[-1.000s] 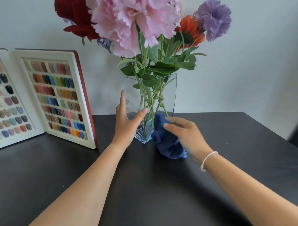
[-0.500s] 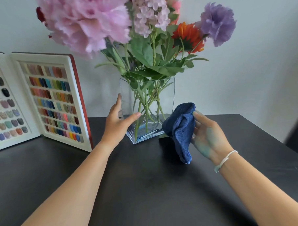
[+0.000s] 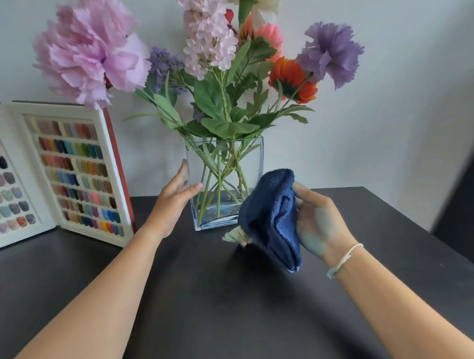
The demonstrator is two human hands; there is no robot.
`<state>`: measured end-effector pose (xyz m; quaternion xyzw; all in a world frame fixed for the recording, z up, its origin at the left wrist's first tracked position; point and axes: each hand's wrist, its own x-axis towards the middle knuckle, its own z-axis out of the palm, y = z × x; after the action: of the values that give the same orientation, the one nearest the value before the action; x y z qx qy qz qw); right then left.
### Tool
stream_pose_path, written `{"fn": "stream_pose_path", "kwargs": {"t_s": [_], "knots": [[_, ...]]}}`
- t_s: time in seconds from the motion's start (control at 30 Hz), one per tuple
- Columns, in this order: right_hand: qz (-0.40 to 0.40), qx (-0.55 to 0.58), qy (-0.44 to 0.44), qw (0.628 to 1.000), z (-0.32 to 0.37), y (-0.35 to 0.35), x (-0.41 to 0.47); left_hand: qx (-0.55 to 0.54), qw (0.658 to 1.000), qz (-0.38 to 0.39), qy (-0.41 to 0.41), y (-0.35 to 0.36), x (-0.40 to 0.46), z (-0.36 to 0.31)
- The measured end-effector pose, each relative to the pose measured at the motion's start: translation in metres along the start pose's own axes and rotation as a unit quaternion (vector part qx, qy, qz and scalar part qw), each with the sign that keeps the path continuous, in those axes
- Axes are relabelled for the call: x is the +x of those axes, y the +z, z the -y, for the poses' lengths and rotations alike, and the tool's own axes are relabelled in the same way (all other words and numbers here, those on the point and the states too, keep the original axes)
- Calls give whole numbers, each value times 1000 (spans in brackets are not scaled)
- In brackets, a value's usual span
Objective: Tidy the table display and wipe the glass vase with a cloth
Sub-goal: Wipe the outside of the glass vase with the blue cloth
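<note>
Black table (image 3: 224,314) | glass vase (image 3: 225,178) near back edge, steadied by open left hand (image 3: 172,203) | blue cloth (image 3: 272,216) gripped by right hand (image 3: 321,223)

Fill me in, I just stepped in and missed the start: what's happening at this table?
A person is cleaning a glass vase of flowers on a dark table. The left hand steadies the vase's left side, while the right hand holds a bunched blue cloth beside its right side. A colour swatch book stands open to the left.
</note>
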<state>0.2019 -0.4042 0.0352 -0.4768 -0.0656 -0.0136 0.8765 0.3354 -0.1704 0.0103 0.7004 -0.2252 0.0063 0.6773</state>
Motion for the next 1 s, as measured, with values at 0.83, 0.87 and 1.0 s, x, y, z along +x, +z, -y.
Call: {"fn": "stream_pose_path", "kwargs": {"t_s": [0.83, 0.87, 1.0], "knots": [[45, -71, -6, 996, 0, 6, -17, 136, 976, -169, 11, 17, -47, -8], [50, -84, -6, 995, 1, 9, -19, 140, 968, -206, 34, 22, -57, -13], [56, -134, -5, 989, 10, 24, -32, 121, 977, -137, 109, 39, -86, -59]]}}
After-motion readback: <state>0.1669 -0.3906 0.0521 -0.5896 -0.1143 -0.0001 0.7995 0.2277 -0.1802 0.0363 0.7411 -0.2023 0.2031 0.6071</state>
